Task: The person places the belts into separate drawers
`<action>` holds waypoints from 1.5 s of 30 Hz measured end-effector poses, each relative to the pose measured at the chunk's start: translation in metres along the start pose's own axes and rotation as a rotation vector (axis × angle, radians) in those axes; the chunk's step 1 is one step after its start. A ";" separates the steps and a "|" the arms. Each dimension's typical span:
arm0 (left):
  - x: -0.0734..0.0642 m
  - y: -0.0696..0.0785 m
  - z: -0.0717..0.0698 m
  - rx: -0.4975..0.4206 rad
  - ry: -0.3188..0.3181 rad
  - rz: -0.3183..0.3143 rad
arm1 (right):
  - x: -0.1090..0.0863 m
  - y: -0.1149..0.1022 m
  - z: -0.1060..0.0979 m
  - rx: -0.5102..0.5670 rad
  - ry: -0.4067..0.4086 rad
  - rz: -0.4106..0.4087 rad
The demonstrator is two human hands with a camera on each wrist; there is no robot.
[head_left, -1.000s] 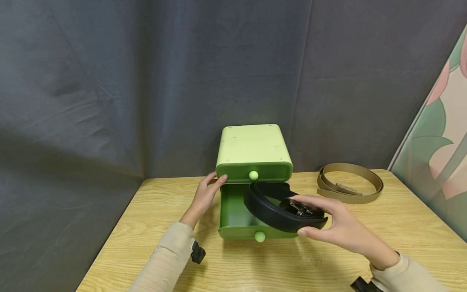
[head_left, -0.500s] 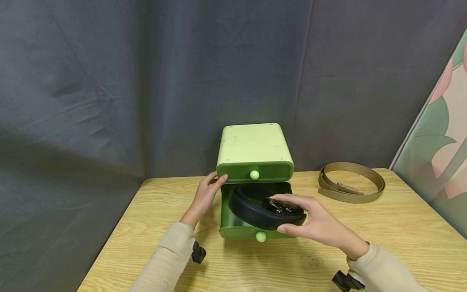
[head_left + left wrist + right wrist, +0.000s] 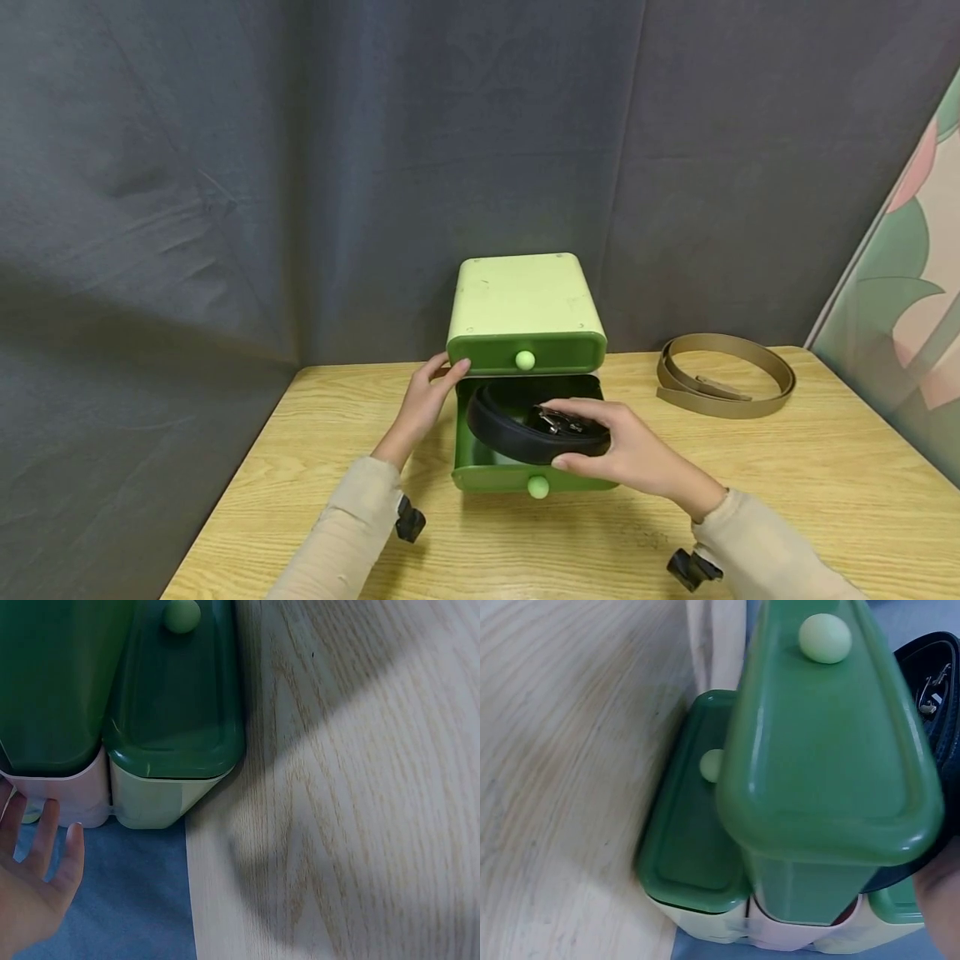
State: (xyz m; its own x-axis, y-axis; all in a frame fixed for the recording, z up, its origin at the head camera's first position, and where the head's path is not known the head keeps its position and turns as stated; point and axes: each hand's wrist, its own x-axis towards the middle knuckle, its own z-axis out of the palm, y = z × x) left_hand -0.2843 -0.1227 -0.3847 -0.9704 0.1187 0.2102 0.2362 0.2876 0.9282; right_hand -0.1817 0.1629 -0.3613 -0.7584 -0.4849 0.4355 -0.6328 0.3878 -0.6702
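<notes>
A small drawer unit (image 3: 525, 296) with a pale green top and green fronts stands at the back of the table. Its upper drawer is shut; the drawer (image 3: 495, 478) below it is pulled out. My right hand (image 3: 633, 450) pinches a coiled black belt (image 3: 510, 437) with a metal buckle, held in that drawer, between thumb and fingers. Whether the belt touches the drawer floor I cannot tell. My left hand (image 3: 422, 408) rests against the unit's left side, thumb at the front corner; in the left wrist view its fingers (image 3: 45, 832) are extended by the pink section.
A coiled tan belt (image 3: 720, 404) lies on the wooden table (image 3: 750, 467) at the right. Behind the unit hangs a grey curtain (image 3: 465, 150). A flower-patterned panel (image 3: 900, 275) stands to the right. The wrist views show a shut bottom drawer (image 3: 694, 817).
My right hand has carried the black belt left and slightly back, from partly over the drawer's right edge to within the drawer. The left hand stays against the unit.
</notes>
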 end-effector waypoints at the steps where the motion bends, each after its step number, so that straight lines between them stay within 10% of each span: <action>1: 0.000 0.000 0.000 0.001 0.001 -0.005 | 0.001 0.001 0.001 -0.009 0.000 0.000; 45: 0.001 -0.001 0.002 -0.006 0.007 -0.010 | 0.039 0.042 0.001 -0.186 -0.303 -0.062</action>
State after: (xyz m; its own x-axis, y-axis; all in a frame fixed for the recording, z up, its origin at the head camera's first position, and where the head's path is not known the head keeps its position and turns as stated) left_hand -0.2855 -0.1213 -0.3859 -0.9732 0.1086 0.2028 0.2258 0.2829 0.9322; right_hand -0.2375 0.1593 -0.3728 -0.6545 -0.7115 0.2557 -0.7151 0.4729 -0.5147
